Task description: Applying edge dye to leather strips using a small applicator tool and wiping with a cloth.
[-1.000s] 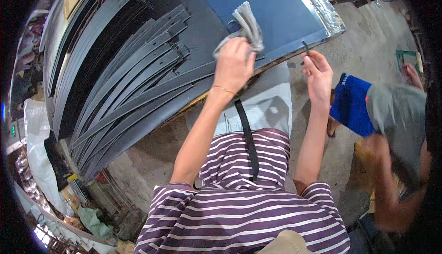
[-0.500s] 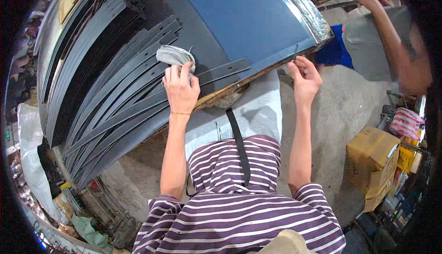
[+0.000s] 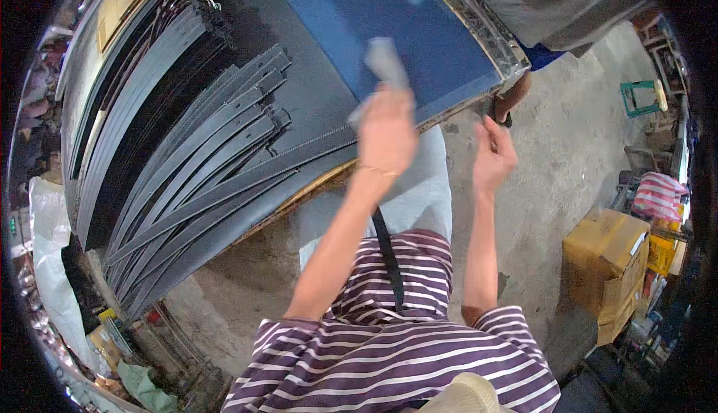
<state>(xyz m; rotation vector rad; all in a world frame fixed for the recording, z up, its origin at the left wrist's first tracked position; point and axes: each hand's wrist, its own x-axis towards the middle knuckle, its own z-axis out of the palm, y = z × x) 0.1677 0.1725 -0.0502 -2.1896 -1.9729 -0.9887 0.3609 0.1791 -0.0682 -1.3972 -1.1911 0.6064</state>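
Note:
My left hand (image 3: 389, 132), blurred by motion, is closed on a whitish-grey cloth (image 3: 383, 55) at the table's near edge, above the blue sheet. One dark grey belt strap (image 3: 299, 155) runs from the pile on the left until my left hand hides its end. Past the table's edge, over the floor, my right hand (image 3: 496, 157) is closed in a pinch. A small dark strip (image 3: 487, 106) shows at its fingertips, partly lost against a limb behind it. More dark straps (image 3: 198, 132) lie fanned out on the table.
A blue sheet (image 3: 389, 9) covers the table's right part, with a clear-wrapped edge (image 3: 479, 9). Another person in grey clothing (image 3: 561, 1) is close to the far right corner. A cardboard box (image 3: 606, 256) and a green stool (image 3: 639, 99) stand right.
My left hand has swept right with the cloth, from the strap pile toward the blue sheet. My right hand has dropped slightly nearer me. The other person has moved closer to the table.

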